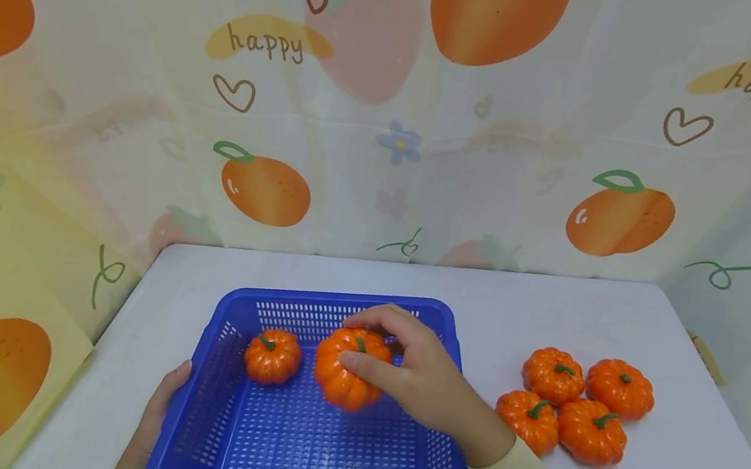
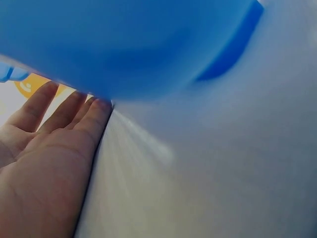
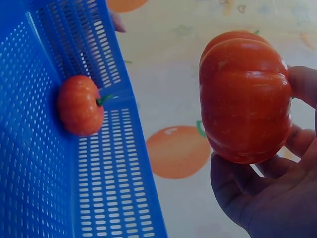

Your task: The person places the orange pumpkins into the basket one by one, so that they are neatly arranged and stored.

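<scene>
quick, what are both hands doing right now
Left hand: open, straight fingers resting against the outside of the blue basket.
Right hand: closed around an orange pumpkin above the basket.

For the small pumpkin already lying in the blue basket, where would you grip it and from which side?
Probably from above, fingers spanning the ribbed sides of the small pumpkin. It sits upright on the floor of the blue basket with its green stem up, and the basket walls block a low sideways approach. The stem looks too thin to hold. Come in from the left, since the right hand holds another pumpkin beside it.
</scene>
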Motion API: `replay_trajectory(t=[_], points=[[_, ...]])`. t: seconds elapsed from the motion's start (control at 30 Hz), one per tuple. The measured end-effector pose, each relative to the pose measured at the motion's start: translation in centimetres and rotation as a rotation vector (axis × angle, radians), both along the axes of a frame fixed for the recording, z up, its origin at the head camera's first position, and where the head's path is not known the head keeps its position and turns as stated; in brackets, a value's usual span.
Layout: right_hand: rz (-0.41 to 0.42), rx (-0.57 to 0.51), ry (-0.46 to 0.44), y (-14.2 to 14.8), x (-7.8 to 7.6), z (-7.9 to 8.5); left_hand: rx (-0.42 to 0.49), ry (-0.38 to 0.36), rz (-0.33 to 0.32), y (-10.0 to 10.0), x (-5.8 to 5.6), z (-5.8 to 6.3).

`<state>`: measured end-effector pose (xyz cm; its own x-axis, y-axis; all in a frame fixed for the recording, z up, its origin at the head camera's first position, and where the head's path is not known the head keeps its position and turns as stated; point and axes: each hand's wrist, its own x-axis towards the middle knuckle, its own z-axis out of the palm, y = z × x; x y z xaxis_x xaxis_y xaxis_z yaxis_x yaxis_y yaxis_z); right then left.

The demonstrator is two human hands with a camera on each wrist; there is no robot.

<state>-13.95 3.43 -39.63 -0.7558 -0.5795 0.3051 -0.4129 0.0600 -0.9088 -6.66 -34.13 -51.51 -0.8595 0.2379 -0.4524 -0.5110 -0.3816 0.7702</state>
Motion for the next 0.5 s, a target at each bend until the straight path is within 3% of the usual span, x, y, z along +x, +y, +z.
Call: replay_trajectory(t=[0.13, 0.37, 0.5], points=[[0.001, 0.016, -0.018, -0.5, -0.1, -0.1, 0.03, -0.023, -0.008, 0.0, 0.0, 0.0], [0.025, 0.039, -0.046, -1.6, -0.3, -0.3, 0.036, 0.026, -0.006, -0.6, -0.3, -1.1], [0.029, 0.046, -0.042, -2.1, -0.4, -0.5, 0.148, 0.093, -0.057, -0.3, -0.1, -0.6]])
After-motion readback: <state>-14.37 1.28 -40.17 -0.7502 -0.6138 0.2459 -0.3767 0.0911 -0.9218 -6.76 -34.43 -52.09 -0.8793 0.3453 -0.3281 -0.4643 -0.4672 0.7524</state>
